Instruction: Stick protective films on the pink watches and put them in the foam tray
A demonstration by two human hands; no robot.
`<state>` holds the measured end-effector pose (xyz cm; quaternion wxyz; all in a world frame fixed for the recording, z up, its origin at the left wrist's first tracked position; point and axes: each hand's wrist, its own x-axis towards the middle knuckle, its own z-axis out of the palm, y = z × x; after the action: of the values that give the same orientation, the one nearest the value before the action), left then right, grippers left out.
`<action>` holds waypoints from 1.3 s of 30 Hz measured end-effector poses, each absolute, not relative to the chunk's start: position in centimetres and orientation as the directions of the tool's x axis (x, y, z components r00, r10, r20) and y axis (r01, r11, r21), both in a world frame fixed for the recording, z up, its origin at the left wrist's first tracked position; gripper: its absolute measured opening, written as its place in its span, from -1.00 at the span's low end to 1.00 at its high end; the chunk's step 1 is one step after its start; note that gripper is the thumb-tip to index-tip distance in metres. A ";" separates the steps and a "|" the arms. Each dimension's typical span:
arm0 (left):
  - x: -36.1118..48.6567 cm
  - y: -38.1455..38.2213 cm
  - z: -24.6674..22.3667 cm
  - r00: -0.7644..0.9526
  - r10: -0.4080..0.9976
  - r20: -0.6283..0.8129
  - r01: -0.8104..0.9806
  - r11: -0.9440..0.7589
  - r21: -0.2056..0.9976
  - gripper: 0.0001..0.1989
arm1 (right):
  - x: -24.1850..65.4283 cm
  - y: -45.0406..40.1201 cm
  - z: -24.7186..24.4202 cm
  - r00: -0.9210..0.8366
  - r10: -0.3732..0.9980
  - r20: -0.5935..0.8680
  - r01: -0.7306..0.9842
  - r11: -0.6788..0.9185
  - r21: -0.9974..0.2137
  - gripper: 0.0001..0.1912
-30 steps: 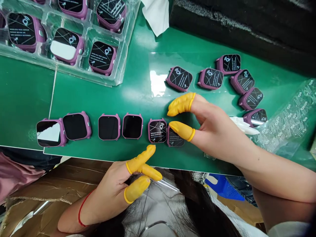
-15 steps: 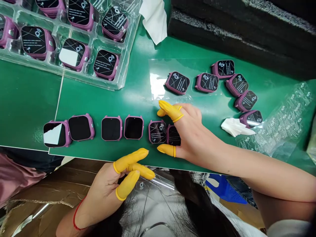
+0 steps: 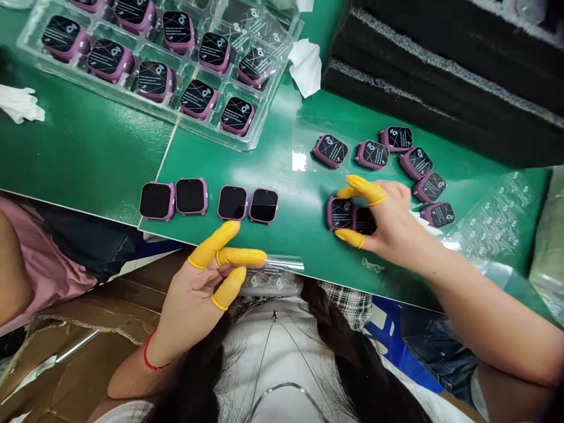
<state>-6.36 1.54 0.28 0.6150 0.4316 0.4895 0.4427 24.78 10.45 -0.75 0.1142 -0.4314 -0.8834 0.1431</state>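
Head view shows two hands working over a green desk [image 3: 304, 238], with yellow covers [image 3: 214, 245] on several fingers. The right hand [image 3: 396, 226] is narrow around a purple watch [image 3: 341, 214]: the thumb is at its lower edge and covered fingers are at its upper edge, so it appears held. This watch lies on the desk, face up, and a second watch [image 3: 365, 221] stands just beside it, partly hidden under the hand. The left hand [image 3: 194, 296] holds a clear printed film [image 3: 282, 277] between its fingers, near the desk edge. Four dark-screened watches [image 3: 232, 203] lie in a row on the left part of the desk. Six printed-face watches [image 3: 416, 163] form a curved line beyond the right hand. Further away are a clear tray [image 3: 207, 128] with more watches in its compartments, a white tissue [image 3: 305, 67] and a black block [image 3: 418, 76].
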 end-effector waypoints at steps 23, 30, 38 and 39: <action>-6.5 -0.9 0.6 -0.066 0.967 -0.246 -0.203 0.228 0.952 -0.47 | 15.6 7.8 1.8 -0.672 0.615 0.412 0.399 0.770 -0.498 -0.64; -6.8 -1.2 0.7 0.011 0.961 -0.275 -0.186 0.272 0.944 -0.52 | 13.1 11.3 -1.8 -0.586 0.792 0.171 0.676 0.594 -0.435 -0.37; -5.4 -0.9 -0.6 0.256 0.920 -0.297 -0.164 0.344 0.924 -0.53 | 18.3 8.8 0.3 -0.727 0.682 0.082 0.555 0.654 -0.514 -0.33; -5.1 -0.8 -0.7 0.264 0.919 -0.292 -0.157 0.340 0.927 -0.52 | 18.9 8.4 0.6 -0.704 0.700 0.119 0.548 0.643 -0.535 -0.34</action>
<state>-5.08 -0.84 -0.72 0.6778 0.4151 0.4589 0.3970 18.90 8.45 0.65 0.1598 -0.3498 -0.8922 0.2369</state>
